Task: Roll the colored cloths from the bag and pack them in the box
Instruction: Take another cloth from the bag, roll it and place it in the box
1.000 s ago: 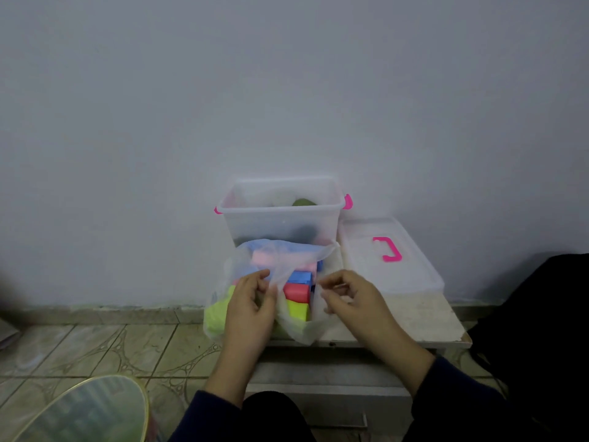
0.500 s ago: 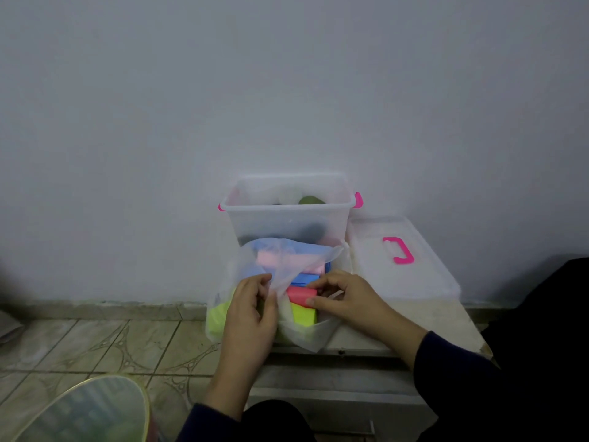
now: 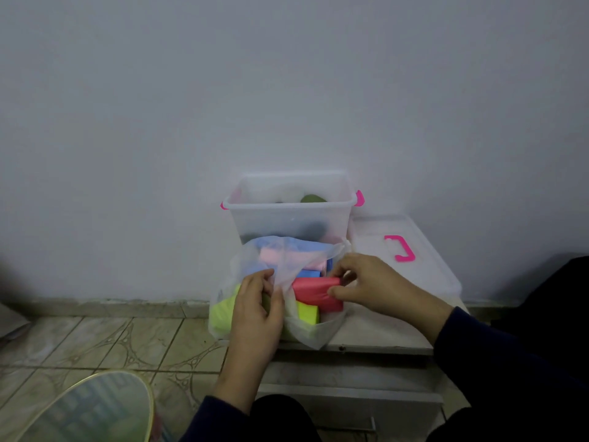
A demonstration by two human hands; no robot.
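A thin clear plastic bag (image 3: pixel 318 333) sits on a low white cabinet (image 3: pixel 382 327), full of folded colored cloths: pink (image 3: pixel 271 253), blue (image 3: pixel 310 273), red (image 3: pixel 315 291) and yellow-green (image 3: pixel 307 312). My left hand (image 3: pixel 258 311) pinches the bag's open edge at its front. My right hand (image 3: pixel 366 285) grips the right end of the red cloth between thumb and fingers, at the bag's mouth. Behind the bag stands the clear box (image 3: pixel 290 215) with pink latches; a dark green roll (image 3: pixel 312 199) shows inside it.
The box's clear lid (image 3: pixel 414 266) with a pink handle lies right of the bag on the cabinet. A wall rises close behind. Tiled floor (image 3: pixel 95 342) lies to the left, with a round gold-rimmed mirror (image 3: pixel 92 409) at bottom left. Something dark sits at the right edge.
My right hand reached into the bag's mouth and took hold of the red cloth, which now sticks out further. My left hand kept its hold on the bag's edge.
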